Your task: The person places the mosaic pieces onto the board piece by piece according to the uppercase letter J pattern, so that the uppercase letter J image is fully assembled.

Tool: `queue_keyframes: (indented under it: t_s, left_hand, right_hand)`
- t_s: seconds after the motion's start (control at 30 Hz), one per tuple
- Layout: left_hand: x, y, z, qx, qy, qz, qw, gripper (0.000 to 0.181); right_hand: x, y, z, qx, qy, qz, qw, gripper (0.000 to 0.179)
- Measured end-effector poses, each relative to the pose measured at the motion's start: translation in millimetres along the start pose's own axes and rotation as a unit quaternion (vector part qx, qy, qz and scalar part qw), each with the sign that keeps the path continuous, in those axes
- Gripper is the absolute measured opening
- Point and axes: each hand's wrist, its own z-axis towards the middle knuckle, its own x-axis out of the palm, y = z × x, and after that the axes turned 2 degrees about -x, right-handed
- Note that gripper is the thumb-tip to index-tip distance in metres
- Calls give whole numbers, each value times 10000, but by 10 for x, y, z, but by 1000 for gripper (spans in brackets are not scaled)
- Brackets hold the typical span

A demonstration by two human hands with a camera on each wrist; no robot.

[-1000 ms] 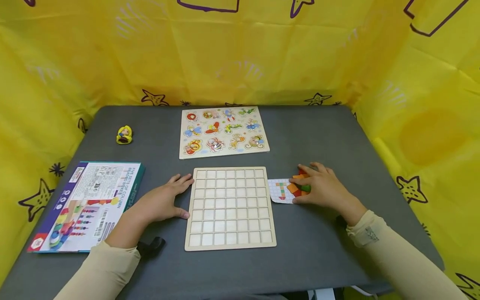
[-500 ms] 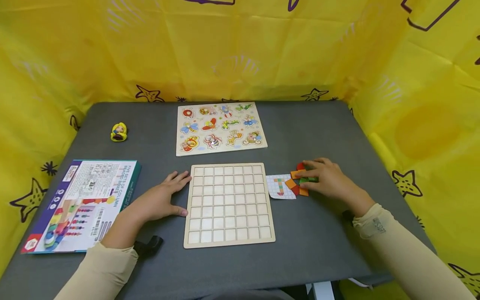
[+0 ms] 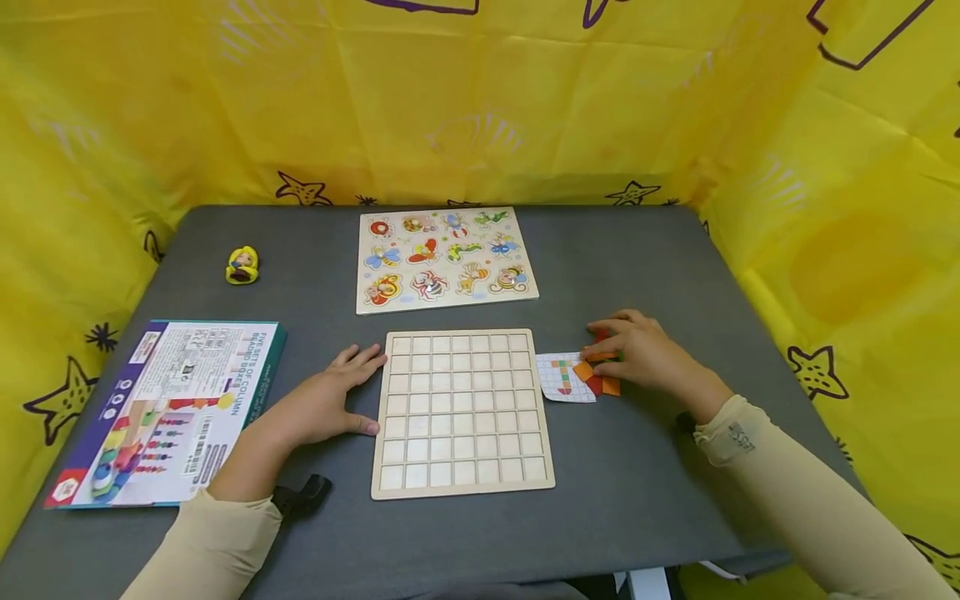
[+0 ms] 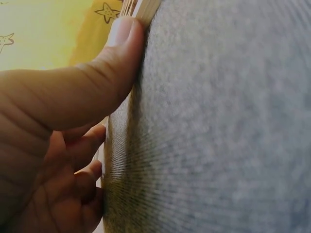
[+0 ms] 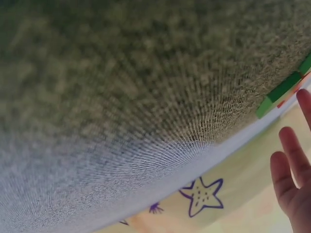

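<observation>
A light wooden grid board [image 3: 463, 410] with square cells lies flat in the middle of the table. My left hand [image 3: 322, 404] rests at its left side, fingers and thumb spread; in the left wrist view the thumb touches the board's edge [image 4: 146, 10]. A small pattern card [image 3: 555, 385] lies against the board's right side. Beside the card is a small pile of coloured tiles [image 3: 611, 386], orange, red and green. My right hand [image 3: 651, 354] reaches over the pile with its fingertips on the tiles, partly hiding them. A green tile [image 5: 278, 93] shows near its fingers in the right wrist view.
Behind the grid board lies an insect picture puzzle [image 3: 447, 262]. A flat box [image 3: 176, 408] with printed text is at the left, partly behind my left forearm. A small yellow figure [image 3: 242, 266] stands at the back left. Yellow curtain [image 3: 480, 108] surrounds the table [image 3: 622, 258].
My right hand has shifted a little over the tiles, drawing back and then moving in left again, and the pile lies more spread out. My left hand stays at the board's edge.
</observation>
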Motion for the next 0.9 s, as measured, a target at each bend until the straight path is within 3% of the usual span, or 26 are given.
queue_keyframes:
  t_s: [0.3,0.5,0.9]
  left_hand:
    - [-8,1,-8,-2,-3,12,10000,103]
    - [0,13,-11,73,-43,-32,10000,102]
    - [34,42,-9,125,-99,-40,9999,103]
  right_hand:
    - [24,-41,5,-78,5,82,9999,27]
    - [39,-46,-16,82,17,-127,9999,29]
    - [58,-34,-22,372,-130,-57,9992,23]
